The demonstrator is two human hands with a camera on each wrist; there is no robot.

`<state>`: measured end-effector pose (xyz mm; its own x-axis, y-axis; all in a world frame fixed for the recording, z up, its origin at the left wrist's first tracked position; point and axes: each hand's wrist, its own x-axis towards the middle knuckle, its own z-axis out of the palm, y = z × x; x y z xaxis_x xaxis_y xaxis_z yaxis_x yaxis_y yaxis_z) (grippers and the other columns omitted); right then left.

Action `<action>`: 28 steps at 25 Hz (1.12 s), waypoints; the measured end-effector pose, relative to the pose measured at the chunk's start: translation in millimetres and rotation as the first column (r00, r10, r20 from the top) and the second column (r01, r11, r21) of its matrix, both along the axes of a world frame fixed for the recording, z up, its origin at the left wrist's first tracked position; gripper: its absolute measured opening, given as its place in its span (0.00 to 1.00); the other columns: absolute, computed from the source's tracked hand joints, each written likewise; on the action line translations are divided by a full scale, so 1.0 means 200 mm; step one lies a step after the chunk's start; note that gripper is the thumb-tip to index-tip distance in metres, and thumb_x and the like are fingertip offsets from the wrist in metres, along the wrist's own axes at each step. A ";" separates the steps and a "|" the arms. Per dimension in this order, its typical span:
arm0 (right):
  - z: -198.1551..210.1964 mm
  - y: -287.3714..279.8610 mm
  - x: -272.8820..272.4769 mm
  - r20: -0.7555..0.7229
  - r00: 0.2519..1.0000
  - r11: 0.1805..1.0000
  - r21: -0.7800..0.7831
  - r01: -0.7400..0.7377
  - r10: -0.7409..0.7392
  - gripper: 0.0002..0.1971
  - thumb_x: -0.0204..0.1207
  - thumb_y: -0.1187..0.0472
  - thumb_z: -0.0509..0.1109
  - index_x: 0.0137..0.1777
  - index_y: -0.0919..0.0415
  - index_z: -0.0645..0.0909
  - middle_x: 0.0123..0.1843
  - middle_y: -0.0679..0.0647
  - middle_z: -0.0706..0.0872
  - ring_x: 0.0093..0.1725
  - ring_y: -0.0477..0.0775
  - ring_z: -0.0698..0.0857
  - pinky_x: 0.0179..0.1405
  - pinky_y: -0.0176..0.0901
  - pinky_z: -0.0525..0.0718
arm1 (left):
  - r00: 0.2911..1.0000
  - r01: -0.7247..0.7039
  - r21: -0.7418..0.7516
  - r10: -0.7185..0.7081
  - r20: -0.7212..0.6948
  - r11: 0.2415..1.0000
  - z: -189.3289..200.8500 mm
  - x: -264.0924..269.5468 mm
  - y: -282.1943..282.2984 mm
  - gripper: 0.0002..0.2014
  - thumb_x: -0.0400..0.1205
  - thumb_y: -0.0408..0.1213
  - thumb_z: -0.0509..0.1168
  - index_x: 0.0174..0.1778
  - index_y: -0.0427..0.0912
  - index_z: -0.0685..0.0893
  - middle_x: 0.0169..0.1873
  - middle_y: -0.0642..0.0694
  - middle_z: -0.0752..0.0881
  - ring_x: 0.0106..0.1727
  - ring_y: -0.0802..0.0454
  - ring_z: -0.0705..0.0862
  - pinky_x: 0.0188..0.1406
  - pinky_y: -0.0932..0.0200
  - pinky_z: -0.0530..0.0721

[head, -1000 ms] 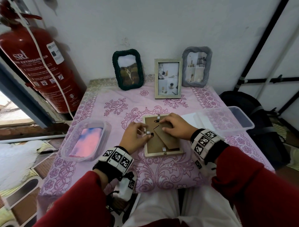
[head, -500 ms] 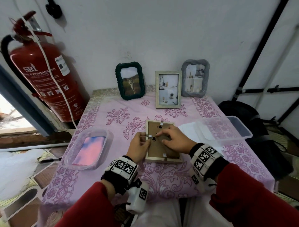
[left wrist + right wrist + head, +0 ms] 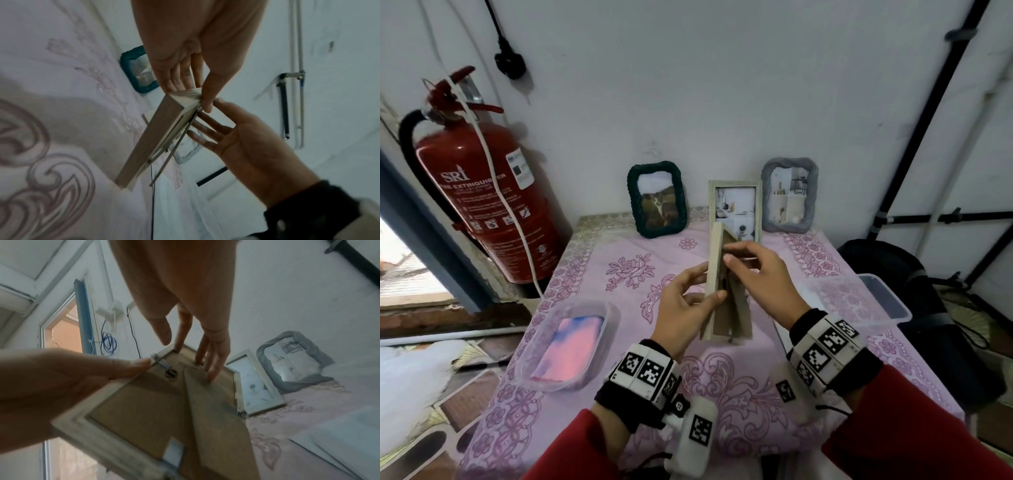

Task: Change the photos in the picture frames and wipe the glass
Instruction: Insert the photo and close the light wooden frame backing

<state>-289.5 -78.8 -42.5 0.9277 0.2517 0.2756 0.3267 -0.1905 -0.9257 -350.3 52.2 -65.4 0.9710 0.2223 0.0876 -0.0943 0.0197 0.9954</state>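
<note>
1. The held frame (image 3: pixel 714 274) has a pale, matt wood-grain rim; its backing board (image 3: pixel 144 402) looks like rough brown fibreboard with small shiny metal tabs (image 3: pixel 162 364).
2. Behind it, the grey frame (image 3: pixel 789 195) and green frame (image 3: pixel 656 199) look ropy and textured.
3. The desk (image 3: pixel 739 394) wears matt pink cloth.
4. Left of the frame, the tub (image 3: pixel 606 308) is clear glossy plastic.
5. The red extinguisher (image 3: pixel 493 205) is glossy.

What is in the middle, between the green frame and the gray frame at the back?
In the head view a pale wooden frame stands between the green frame and the gray frame. The held frame partly covers it.
</note>
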 end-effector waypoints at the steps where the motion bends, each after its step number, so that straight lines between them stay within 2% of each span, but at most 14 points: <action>1: 0.03 0.00 0.00 -0.038 0.999 0.997 0.082 0.009 -0.006 0.08 0.76 0.62 0.70 0.55 0.60 0.82 0.53 0.53 0.87 0.55 0.50 0.86 0.57 0.38 0.85 | 0.998 0.000 0.052 -0.003 0.056 0.999 0.02 -0.01 -0.01 0.25 0.73 0.24 0.72 0.65 0.44 0.79 0.55 0.49 0.85 0.35 0.58 0.87 0.41 0.62 0.88; 3: 0.08 0.00 0.01 -0.093 0.995 0.983 0.180 0.036 -0.019 0.11 0.73 0.60 0.74 0.53 0.62 0.80 0.53 0.56 0.87 0.55 0.55 0.87 0.56 0.54 0.87 | 0.990 -0.013 0.125 -0.005 0.142 0.992 0.06 -0.02 -0.03 0.25 0.71 0.24 0.73 0.63 0.45 0.81 0.52 0.54 0.87 0.37 0.57 0.88 0.39 0.61 0.89; 4: 0.10 0.00 0.01 -0.098 0.995 0.979 0.201 0.043 -0.024 0.12 0.72 0.60 0.75 0.52 0.62 0.78 0.52 0.57 0.87 0.54 0.56 0.88 0.54 0.56 0.88 | 0.987 -0.022 0.137 -0.001 0.164 0.990 0.08 -0.02 -0.04 0.25 0.71 0.24 0.74 0.63 0.45 0.81 0.52 0.54 0.87 0.38 0.56 0.88 0.38 0.59 0.89; 6: 0.12 0.00 0.01 -0.090 0.996 0.971 0.235 0.046 -0.025 0.13 0.71 0.61 0.76 0.49 0.61 0.76 0.49 0.57 0.86 0.50 0.57 0.90 0.48 0.52 0.90 | 0.982 -0.032 0.150 0.003 0.190 0.988 0.08 -0.02 -0.05 0.24 0.71 0.26 0.75 0.63 0.44 0.81 0.54 0.51 0.87 0.41 0.55 0.88 0.37 0.57 0.89; 8: 0.12 0.00 0.01 -0.083 0.996 0.958 0.283 0.040 -0.017 0.11 0.72 0.64 0.75 0.47 0.58 0.75 0.46 0.55 0.85 0.44 0.54 0.90 0.40 0.42 0.90 | 0.980 -0.026 0.176 -0.010 0.200 0.984 0.07 -0.02 -0.05 0.25 0.71 0.29 0.75 0.64 0.45 0.81 0.57 0.50 0.86 0.48 0.53 0.88 0.42 0.56 0.89; 11: 0.12 0.00 0.02 -0.070 0.997 0.941 0.334 0.062 -0.041 0.08 0.75 0.67 0.71 0.47 0.59 0.74 0.45 0.52 0.83 0.40 0.50 0.87 0.34 0.31 0.84 | 0.967 0.005 0.282 -0.077 0.244 0.959 0.04 -0.02 -0.05 0.23 0.76 0.36 0.72 0.68 0.50 0.79 0.62 0.55 0.82 0.58 0.61 0.83 0.52 0.61 0.85; 13: 0.12 -0.01 0.03 -0.073 0.996 0.935 0.345 0.078 -0.056 0.08 0.77 0.67 0.69 0.51 0.62 0.72 0.47 0.55 0.84 0.39 0.49 0.85 0.34 0.33 0.84 | 0.966 -0.063 0.378 -0.039 0.256 0.924 -0.01 0.00 -0.03 0.20 0.80 0.41 0.66 0.69 0.52 0.78 0.65 0.54 0.77 0.66 0.64 0.77 0.61 0.59 0.80; 16: 0.12 -0.04 0.05 -0.102 0.993 0.923 0.374 0.092 -0.058 0.07 0.79 0.66 0.65 0.54 0.62 0.71 0.45 0.60 0.87 0.41 0.51 0.86 0.36 0.40 0.86 | 0.985 -0.130 0.371 0.076 0.156 0.919 -0.07 0.04 0.04 0.25 0.82 0.43 0.62 0.76 0.55 0.66 0.72 0.51 0.68 0.75 0.55 0.68 0.73 0.51 0.72; 17: 0.11 -0.04 0.05 -0.112 0.993 0.918 0.386 0.086 -0.046 0.07 0.79 0.66 0.64 0.55 0.62 0.71 0.43 0.62 0.87 0.40 0.53 0.85 0.37 0.43 0.85 | 0.990 -0.106 0.299 0.073 0.118 0.948 -0.08 0.05 0.06 0.27 0.82 0.42 0.62 0.76 0.58 0.62 0.72 0.51 0.69 0.74 0.54 0.70 0.71 0.51 0.74; 19: 0.08 -0.05 0.04 -0.130 0.991 0.919 0.389 0.067 -0.017 0.07 0.80 0.66 0.63 0.56 0.63 0.71 0.41 0.72 0.84 0.40 0.58 0.80 0.42 0.53 0.80 | 0.996 -0.017 0.043 0.013 0.086 0.999 -0.09 0.06 0.09 0.29 0.82 0.36 0.63 0.74 0.65 0.61 0.64 0.49 0.79 0.63 0.54 0.82 0.54 0.56 0.85; 21: 0.05 -0.05 0.04 -0.154 0.988 0.922 0.381 0.068 -0.009 0.08 0.81 0.65 0.62 0.59 0.64 0.70 0.44 0.77 0.82 0.43 0.60 0.78 0.45 0.57 0.77 | 0.997 0.030 -0.112 -0.023 0.068 0.993 -0.10 0.06 0.13 0.29 0.81 0.31 0.65 0.74 0.61 0.66 0.54 0.43 0.86 0.51 0.53 0.89 0.41 0.59 0.88; 22: 0.02 -0.05 0.04 -0.169 0.986 0.921 0.382 0.073 -0.009 0.09 0.81 0.65 0.61 0.60 0.64 0.70 0.47 0.78 0.82 0.43 0.60 0.79 0.45 0.57 0.79 | 0.998 0.027 -0.127 -0.020 0.055 0.991 -0.11 0.06 0.14 0.29 0.80 0.29 0.65 0.73 0.58 0.68 0.52 0.41 0.87 0.50 0.52 0.90 0.40 0.58 0.89; 24: -0.03 -0.05 0.04 -0.190 0.982 0.927 0.366 0.079 -0.008 0.12 0.82 0.62 0.61 0.64 0.63 0.70 0.51 0.72 0.85 0.45 0.59 0.84 0.45 0.55 0.83 | 1.000 0.004 -0.121 0.000 0.031 0.993 -0.13 0.05 0.15 0.27 0.79 0.28 0.66 0.71 0.58 0.71 0.52 0.38 0.86 0.48 0.52 0.90 0.41 0.56 0.89; 28: -0.20 -0.06 0.03 -0.216 0.976 0.990 0.139 0.018 0.012 0.27 0.78 0.66 0.67 0.74 0.54 0.64 0.56 0.58 0.83 0.50 0.54 0.84 0.50 0.47 0.85 | 0.997 -0.071 -0.070 0.070 -0.021 0.995 -0.19 0.05 0.15 0.28 0.79 0.27 0.66 0.73 0.53 0.71 0.46 0.40 0.83 0.46 0.49 0.88 0.47 0.50 0.89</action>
